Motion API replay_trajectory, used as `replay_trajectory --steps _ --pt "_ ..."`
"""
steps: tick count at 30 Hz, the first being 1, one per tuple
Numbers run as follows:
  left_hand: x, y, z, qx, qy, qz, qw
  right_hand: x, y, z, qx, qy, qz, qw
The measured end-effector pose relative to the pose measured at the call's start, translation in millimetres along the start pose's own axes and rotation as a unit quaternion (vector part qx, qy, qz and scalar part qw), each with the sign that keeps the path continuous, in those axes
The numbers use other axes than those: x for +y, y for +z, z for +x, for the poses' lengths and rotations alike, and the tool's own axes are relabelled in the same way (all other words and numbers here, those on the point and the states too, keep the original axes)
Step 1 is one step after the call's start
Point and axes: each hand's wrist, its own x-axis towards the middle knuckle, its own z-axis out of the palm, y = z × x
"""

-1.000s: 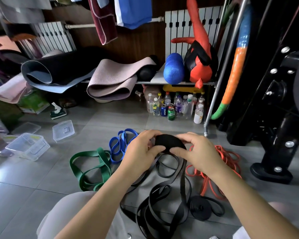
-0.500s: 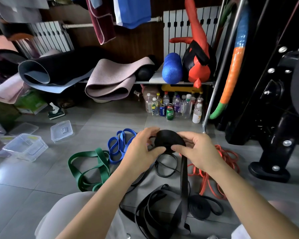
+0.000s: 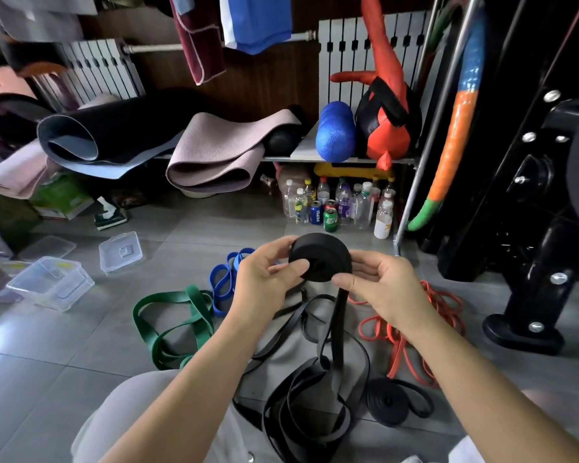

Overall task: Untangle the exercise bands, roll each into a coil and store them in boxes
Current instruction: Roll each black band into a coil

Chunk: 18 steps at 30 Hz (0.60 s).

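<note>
Gripping the black coil (image 3: 320,259) from both sides, forearms reaching up and inward. Pinching its left rim with the left hand (image 3: 264,279), thumb on the face, fingers curled behind. Clasping its right rim with the right hand (image 3: 385,285), thumb forward, letting the loose tail (image 3: 340,315) hang straight below toward the floor.

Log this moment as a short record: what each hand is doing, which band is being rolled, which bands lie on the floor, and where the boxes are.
band being rolled: black coil, tail hanging to the floor
left hand: grips the coil, thumb on its face
right hand: pinches the coil's lower edge, by the tail
loose on floor: green band, blue band, orange band, black tangle
already rolled: small black coil, right of the tangle
boxes: clear plastic box far left; clear lid nearby
</note>
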Motion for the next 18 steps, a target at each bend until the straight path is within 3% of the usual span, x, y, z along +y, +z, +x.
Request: replay_trajectory --steps 2,4,5,7,9,11,13,18 --pt "-2.1 3.8 -2.7 -0.012 -0.045 -0.053 0.998 0.3 0.9 0.3 0.010 0.000 0.028 1.000" --pt "-2.8 5.5 -3.1 -0.029 -0.073 -0.010 0.997 -0.3 -0.6 -0.8 0.009 -0.011 0.005 1.000" --pt "-3.5 4.1 -2.2 -0.036 -0.054 0.088 0.994 -1.3 -1.6 -1.7 0.002 -0.015 -0.020 1.000" --pt "-5.7 1.4 -2.5 -0.050 0.029 0.309 0.949 -2.3 -2.3 -2.6 -0.019 -0.017 -0.102 0.994" --pt "-6.8 2.1 -4.7 -0.079 0.117 0.390 0.910 -1.4 0.0 -3.6 -0.041 -0.017 -0.195 0.980" --pt "-7.0 3.5 -6.5 -0.103 0.137 0.401 0.900 0.2 3.5 -5.1 -0.045 -0.020 -0.221 0.974" --pt "-7.9 1.4 -3.6 -0.091 0.119 0.385 0.911 -1.0 3.7 -5.1 -0.038 -0.024 -0.193 0.980" --pt "-0.9 0.6 1.1 -0.039 0.022 0.124 0.991 -3.4 -4.7 -0.6 -0.022 -0.013 -0.098 0.995"
